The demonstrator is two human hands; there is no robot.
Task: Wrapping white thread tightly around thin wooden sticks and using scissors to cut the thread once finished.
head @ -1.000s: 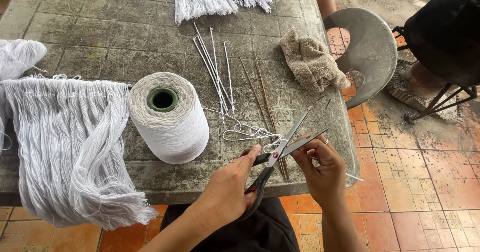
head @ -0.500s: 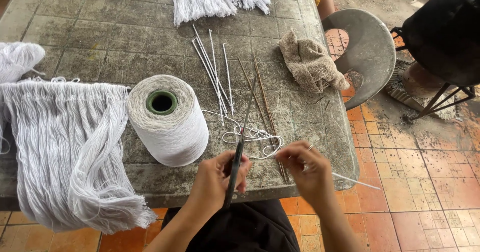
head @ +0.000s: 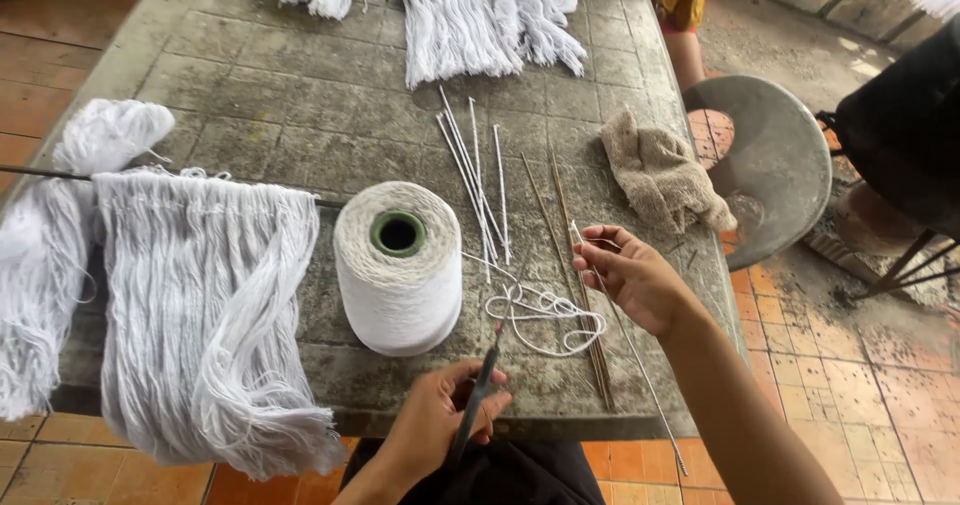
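My left hand [head: 440, 415] grips a closed pair of scissors [head: 478, 395] at the near table edge, blades pointing up toward a loose loop of white string [head: 545, 315]. My right hand [head: 630, 275] pinches a thin white rod [head: 625, 335] near its upper end; the rod slants down past the table edge. The string loop lies between both hands, next to a large spool of white yarn [head: 398, 270] standing upright.
Several thin white rods [head: 475, 180] and brown sticks [head: 570, 265] lie on the stone table [head: 290, 135]. White yarn bundles [head: 200, 305] hang over a rod at left; more lie at the back. A beige cloth [head: 660, 180] and a round grey stool [head: 770, 160] sit right.
My left hand drew the scissors back toward me and closed them. My right hand rose onto the table, holding a thin white rod. The camera view shifted.
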